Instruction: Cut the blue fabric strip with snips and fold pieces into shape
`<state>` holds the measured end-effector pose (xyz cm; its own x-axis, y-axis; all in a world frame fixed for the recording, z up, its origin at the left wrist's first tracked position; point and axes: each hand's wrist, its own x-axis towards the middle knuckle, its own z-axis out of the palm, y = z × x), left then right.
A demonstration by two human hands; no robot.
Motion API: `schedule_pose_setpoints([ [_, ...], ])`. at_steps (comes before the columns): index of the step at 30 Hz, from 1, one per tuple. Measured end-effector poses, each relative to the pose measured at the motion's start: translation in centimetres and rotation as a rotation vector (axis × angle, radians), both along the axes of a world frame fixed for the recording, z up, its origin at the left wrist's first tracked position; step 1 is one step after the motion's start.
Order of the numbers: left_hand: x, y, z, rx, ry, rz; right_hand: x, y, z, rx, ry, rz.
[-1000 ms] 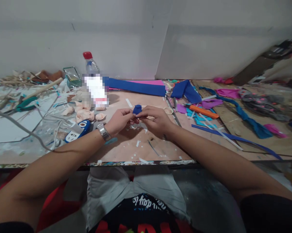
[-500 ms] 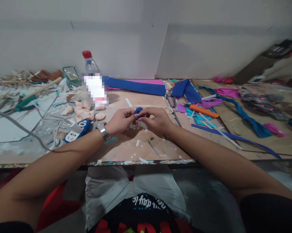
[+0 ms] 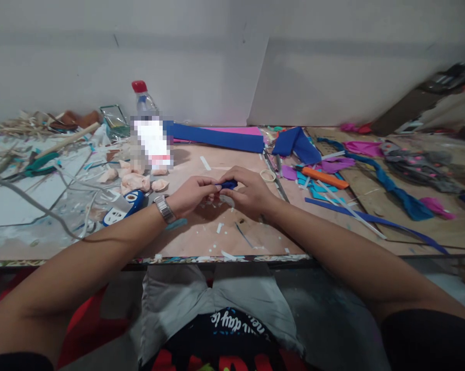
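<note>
Between my two hands, above the middle of the table, is a small bunched piece of blue fabric [image 3: 228, 184]. My left hand [image 3: 196, 195], with a metal watch [image 3: 164, 208] on its wrist, pinches the near left end of the piece. Thumb and fingers of my right hand [image 3: 248, 191] close round its other side, hiding part of it. Behind the hands lies a long folded blue strip [image 3: 217, 138] over a pink one [image 3: 251, 131]. Another folded blue strip [image 3: 297, 144] rests to the right of these.
A red-capped bottle [image 3: 139, 95] stands at the back left, by crumpled peach pieces [image 3: 135, 183]. A blue-and-white power strip [image 3: 124, 208] with cables sits near my left forearm. On the right are an orange cutter knife [image 3: 325, 178], a tape ring [image 3: 268, 176] and coloured scraps.
The blue piece has shifted slightly to the right and now lies more sideways, further within the right hand's fingers. Both hands have re-gripped a little; the table things stay put.
</note>
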<state>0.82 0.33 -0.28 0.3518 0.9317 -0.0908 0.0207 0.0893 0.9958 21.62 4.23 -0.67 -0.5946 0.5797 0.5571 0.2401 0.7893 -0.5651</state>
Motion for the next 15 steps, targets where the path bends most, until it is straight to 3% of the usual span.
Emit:
schedule_pose_setpoints([
  [4,0.04,-0.05,-0.04,0.013,-0.034,0.004,-0.27,-0.37,0.00,-0.113,0.067,-0.106],
  [10,-0.15,-0.05,-0.18,0.238,0.201,0.048,-0.45,-0.40,-0.02,-0.218,0.114,-0.082],
  [15,-0.33,0.22,-0.34,0.253,0.239,0.048,-0.49,-0.34,-0.01,-0.281,0.142,-0.121],
])
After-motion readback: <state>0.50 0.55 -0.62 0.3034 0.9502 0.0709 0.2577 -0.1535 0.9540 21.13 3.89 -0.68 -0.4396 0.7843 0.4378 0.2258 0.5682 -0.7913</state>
